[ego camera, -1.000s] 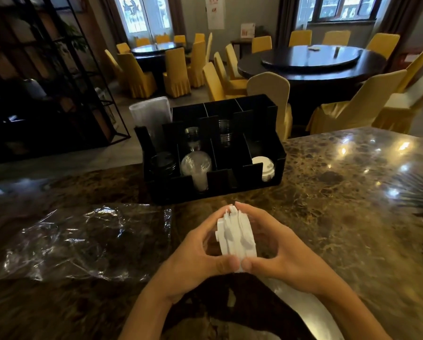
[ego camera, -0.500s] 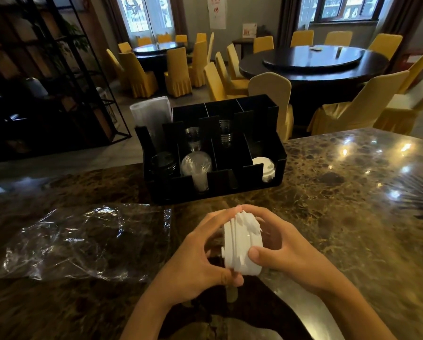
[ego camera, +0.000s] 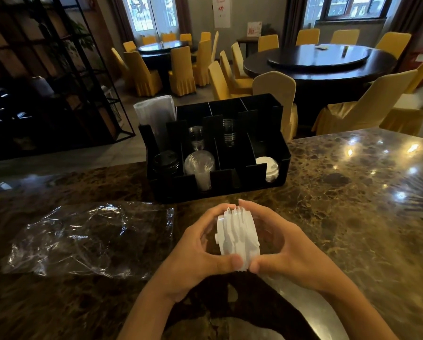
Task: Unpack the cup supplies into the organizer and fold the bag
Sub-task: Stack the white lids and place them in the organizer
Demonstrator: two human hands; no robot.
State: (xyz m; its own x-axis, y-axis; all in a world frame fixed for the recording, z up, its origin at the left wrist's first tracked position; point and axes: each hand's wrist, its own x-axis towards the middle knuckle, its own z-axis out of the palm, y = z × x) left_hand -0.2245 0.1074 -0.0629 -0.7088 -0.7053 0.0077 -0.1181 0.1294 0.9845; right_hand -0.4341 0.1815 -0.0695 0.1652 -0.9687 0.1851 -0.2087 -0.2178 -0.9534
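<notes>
while both hands cup it above the table (ego camera: 340,192), the stack of white lids (ego camera: 237,235) sits between them. left hand (ego camera: 195,256) and right hand (ego camera: 286,251) curl their fingers around it. the organizer (ego camera: 217,153) stands just beyond, the clear bag (ego camera: 87,239) flat to the left.

A person's left hand (ego camera: 200,251) and right hand (ego camera: 286,249) grip a stack of white plastic cup lids (ego camera: 237,235) above a brown marble counter (ego camera: 340,204). A black compartmented organizer (ego camera: 215,182) stands just beyond; a crumpled clear plastic bag (ego camera: 87,239) lies left.
</notes>
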